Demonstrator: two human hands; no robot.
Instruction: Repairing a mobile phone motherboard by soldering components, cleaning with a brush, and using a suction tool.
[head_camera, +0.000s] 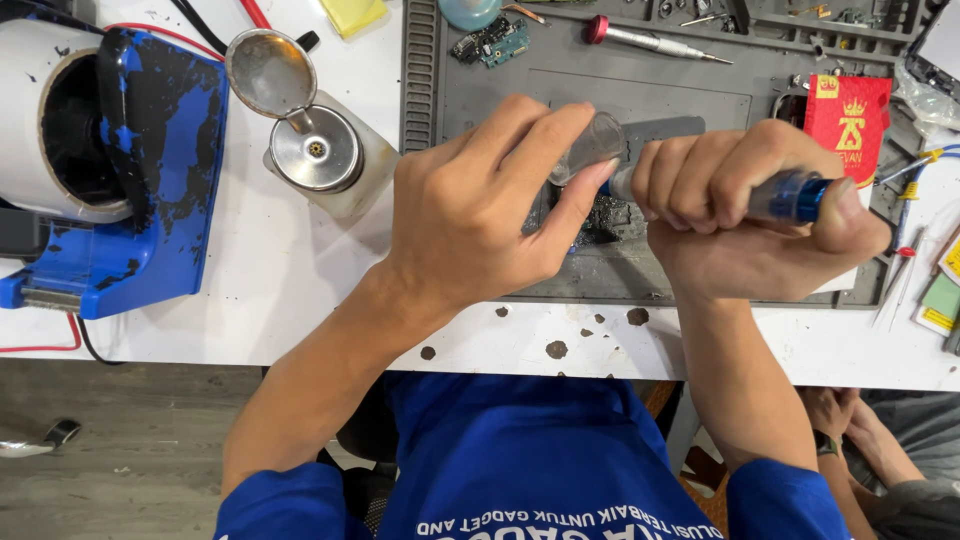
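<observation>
Between both hands, over grey mat (480, 110): clear vial (588, 146), glassy, tilted | left hand (480, 215) pinching vial | right hand (745, 215) fisted round blue-handled tool (795, 195), tip beside vial

Matt grey rubber mat (690, 95), glossy steel dispenser (316, 150)

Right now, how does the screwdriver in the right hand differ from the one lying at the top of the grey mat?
The held screwdriver has a translucent blue handle; the loose screwdriver has a silver handle with a red cap. The held one is gripped in the right hand with its tip hidden near the left hand; the loose one lies flat and untouched on the grey mat, fully visible. Both are slim precision drivers lying roughly crosswise.
</observation>
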